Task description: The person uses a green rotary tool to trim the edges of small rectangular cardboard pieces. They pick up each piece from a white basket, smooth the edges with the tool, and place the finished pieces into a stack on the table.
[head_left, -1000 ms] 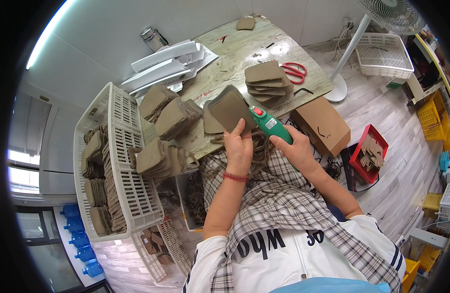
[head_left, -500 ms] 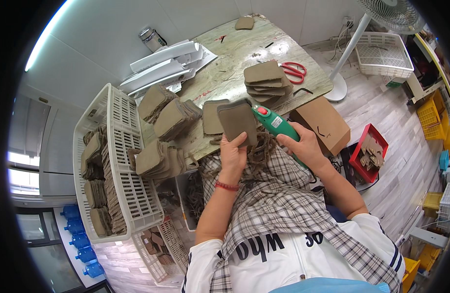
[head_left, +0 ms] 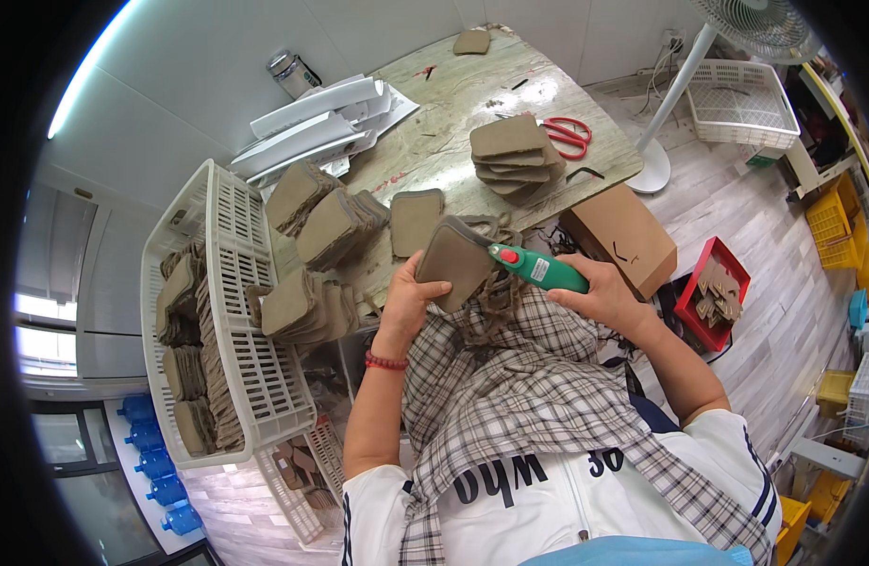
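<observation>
Over my lap, my left hand [head_left: 408, 300] grips an olive-brown pad [head_left: 453, 259] with rounded corners, thumb on its top face and fingers underneath. My right hand [head_left: 600, 294] is wrapped round a green electric cutter [head_left: 552, 273] with a red button. The cutter's tip meets the pad's upper right edge. Loose trimmed strips [head_left: 496, 304] hang beneath the pad onto my checked apron [head_left: 519, 377]. A single similar pad [head_left: 417, 224] lies at the table's near edge, just beyond my left hand. Stacked pads [head_left: 329, 231] stand to its left, and another stack [head_left: 508, 143] is farther right.
Red-handled scissors [head_left: 571, 141] and a hex key lie on the table [head_left: 453, 104] by the right stack. A white basket [head_left: 282, 401] full of pads stands left. Paper rolls [head_left: 317, 123] lie behind. A cardboard box [head_left: 633, 241], red tray [head_left: 687, 309] and fan [head_left: 703, 47] are right.
My left hand has moved left and tilted the pad clockwise, shifting its grip to the left edge. The cutter has come lower and turned more level, its tip still at the pad's edge.
</observation>
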Available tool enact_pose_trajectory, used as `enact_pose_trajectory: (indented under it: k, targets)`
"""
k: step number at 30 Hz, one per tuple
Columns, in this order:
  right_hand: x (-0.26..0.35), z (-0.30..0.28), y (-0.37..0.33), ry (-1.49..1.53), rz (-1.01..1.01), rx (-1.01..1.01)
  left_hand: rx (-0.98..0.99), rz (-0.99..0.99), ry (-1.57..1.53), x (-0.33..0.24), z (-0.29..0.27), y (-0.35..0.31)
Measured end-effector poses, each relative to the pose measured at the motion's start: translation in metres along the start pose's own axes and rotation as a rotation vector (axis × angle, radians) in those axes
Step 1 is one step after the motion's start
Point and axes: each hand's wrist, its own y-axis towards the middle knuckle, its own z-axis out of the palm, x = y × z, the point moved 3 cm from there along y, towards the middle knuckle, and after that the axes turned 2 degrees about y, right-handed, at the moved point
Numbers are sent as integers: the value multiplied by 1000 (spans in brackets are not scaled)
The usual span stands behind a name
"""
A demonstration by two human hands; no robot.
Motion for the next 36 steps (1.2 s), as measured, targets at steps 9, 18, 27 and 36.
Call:
enact_pose_trajectory:
  k: [9, 18, 27, 36]
  targets:
    - [8, 14, 4, 80, 109, -16, 4, -78, 33, 14, 9, -2]
    - [2, 11, 8, 186, 179, 102, 147, -204, 209, 10, -9, -4]
    - [-9, 8, 5, 209, 292, 242, -100, -98, 260, -14, -37, -4]
    - [-15, 16, 6, 221, 250, 307, -67, -72, 176, -13, -39, -3]
